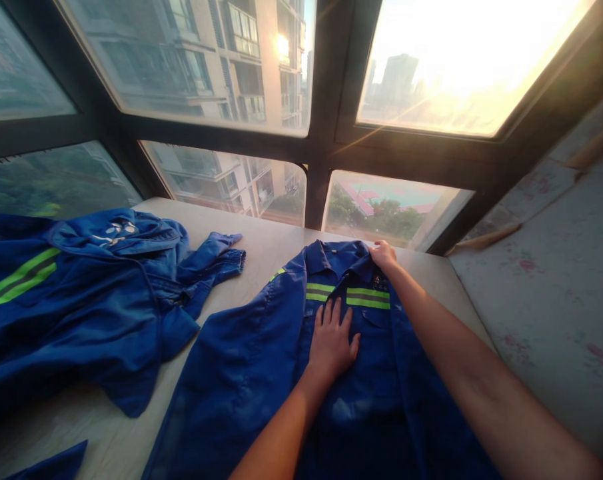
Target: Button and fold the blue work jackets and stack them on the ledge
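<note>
A blue work jacket (354, 340) with green and grey reflective stripes lies front side up, its collar toward the window. My left hand (332, 339) rests flat on the jacket's chest just below the stripes, fingers spread. At the collar's right side, by the shoulder, my right hand (383, 255) has its fingers closed on the edge of the cloth. Both sleeves spread down toward me, the right one partly hidden by my right forearm.
A second blue jacket (106, 293) lies crumpled on the left of the pale sill (261, 247). A blue cloth corner (56, 463) shows at the lower left. Dark-framed windows (326, 100) rise behind, and a floral wall (556, 287) stands at the right.
</note>
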A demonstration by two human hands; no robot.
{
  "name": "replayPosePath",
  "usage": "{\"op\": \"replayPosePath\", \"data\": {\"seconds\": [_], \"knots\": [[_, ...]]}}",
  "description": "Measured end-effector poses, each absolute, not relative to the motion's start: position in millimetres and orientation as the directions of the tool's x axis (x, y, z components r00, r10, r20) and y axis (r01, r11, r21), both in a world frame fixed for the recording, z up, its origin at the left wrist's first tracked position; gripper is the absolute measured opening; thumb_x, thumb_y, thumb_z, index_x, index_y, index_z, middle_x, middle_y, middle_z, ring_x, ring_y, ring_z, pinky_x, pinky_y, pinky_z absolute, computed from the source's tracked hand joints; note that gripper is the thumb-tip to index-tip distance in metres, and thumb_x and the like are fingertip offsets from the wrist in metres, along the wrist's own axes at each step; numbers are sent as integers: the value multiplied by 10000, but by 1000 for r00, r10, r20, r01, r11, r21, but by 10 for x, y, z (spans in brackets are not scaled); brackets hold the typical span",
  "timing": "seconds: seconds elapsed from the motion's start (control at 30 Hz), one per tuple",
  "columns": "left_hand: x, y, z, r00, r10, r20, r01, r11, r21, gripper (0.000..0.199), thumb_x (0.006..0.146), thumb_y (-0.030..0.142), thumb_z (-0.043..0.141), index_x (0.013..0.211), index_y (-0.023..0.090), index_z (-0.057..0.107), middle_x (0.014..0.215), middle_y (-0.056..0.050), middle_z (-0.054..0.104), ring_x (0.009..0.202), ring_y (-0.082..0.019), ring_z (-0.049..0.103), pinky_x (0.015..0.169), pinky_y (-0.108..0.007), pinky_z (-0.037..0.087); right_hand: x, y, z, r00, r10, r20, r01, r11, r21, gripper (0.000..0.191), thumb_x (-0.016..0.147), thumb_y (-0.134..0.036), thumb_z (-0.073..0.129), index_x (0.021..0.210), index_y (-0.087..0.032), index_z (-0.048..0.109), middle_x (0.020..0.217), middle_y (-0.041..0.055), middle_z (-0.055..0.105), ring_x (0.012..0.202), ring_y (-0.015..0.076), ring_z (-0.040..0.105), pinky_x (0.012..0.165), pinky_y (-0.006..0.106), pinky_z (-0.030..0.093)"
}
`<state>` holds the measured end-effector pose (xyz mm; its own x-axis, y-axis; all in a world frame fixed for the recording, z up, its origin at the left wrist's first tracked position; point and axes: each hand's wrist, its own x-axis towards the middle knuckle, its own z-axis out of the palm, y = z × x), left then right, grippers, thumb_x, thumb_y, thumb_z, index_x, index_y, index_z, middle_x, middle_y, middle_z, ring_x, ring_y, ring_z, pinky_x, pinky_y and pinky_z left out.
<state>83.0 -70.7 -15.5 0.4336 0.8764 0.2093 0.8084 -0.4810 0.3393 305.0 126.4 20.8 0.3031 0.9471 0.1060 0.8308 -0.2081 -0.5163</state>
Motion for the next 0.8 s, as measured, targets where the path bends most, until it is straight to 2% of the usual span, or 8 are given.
{"op": "replayPosePath", "data": {"seconds": [0.1, 0.23, 0.4, 0.6, 0.7, 0.8], "knots": [[830, -698, -159, 435, 878, 198, 808, -478, 345, 583, 936, 491, 455, 1463, 242, 436, 1599, -104, 313, 1481, -312, 240, 1195, -540, 234, 2990, 1162, 232, 357, 904, 235, 853, -213, -477, 379, 955, -194, 360, 1256, -96, 569, 1244, 216, 568, 1155, 304, 535, 982, 458, 440], [831, -689, -164, 439, 881, 177, 809, -473, 348, 600, 931, 512, 457, 1470, 249, 430, 1604, -103, 306, 1476, -314, 250, 1199, -524, 237, 2880, 913, 164, 286, 894, 346, 898, -125, -421, 371, 928, -199, 364, 1202, -160, 611, 1241, 172, 571, 1179, 304, 499, 995, 416, 413], [840, -689, -177, 442, 876, 193, 818, -482, 315, 579, 940, 491, 446, 1465, 248, 431, 1603, -106, 309, 1480, -313, 239, 1199, -536, 220, 2763, 680, -82, 215, 931, 296, 927, -98, -363, 347, 924, -206, 381, 1179, -149, 609, 1148, 159, 619, 1067, 276, 559, 944, 385, 442], [842, -670, -192, 447, 877, 175, 826, -480, 296, 576, 944, 495, 436, 1465, 250, 432, 1604, -108, 307, 1480, -320, 247, 1192, -541, 230, 2655, 643, -157, 128, 971, 203, 956, -66, -287, 271, 904, -259, 483, 1096, -182, 657, 1220, 155, 623, 1118, 309, 553, 922, 423, 464], [841, -695, -152, 437, 875, 208, 830, -481, 283, 573, 935, 464, 465, 1457, 231, 435, 1595, -123, 320, 1484, -318, 239, 1187, -540, 240, 2634, 558, -67, 139, 965, 221, 959, -75, -274, 346, 904, -209, 442, 1192, -151, 626, 1242, 182, 613, 1145, 323, 544, 930, 445, 467], [842, -736, -99, 387, 875, 290, 848, -462, 261, 584, 924, 406, 496, 1464, 202, 405, 1616, -145, 259, 1508, -316, 170, 1179, -544, 251, 2577, 377, 49, 108, 956, 274, 963, -32, -266, 467, 898, -136, 381, 1337, -132, 540, 1351, 188, 550, 1243, 319, 488, 1003, 464, 430]]}}
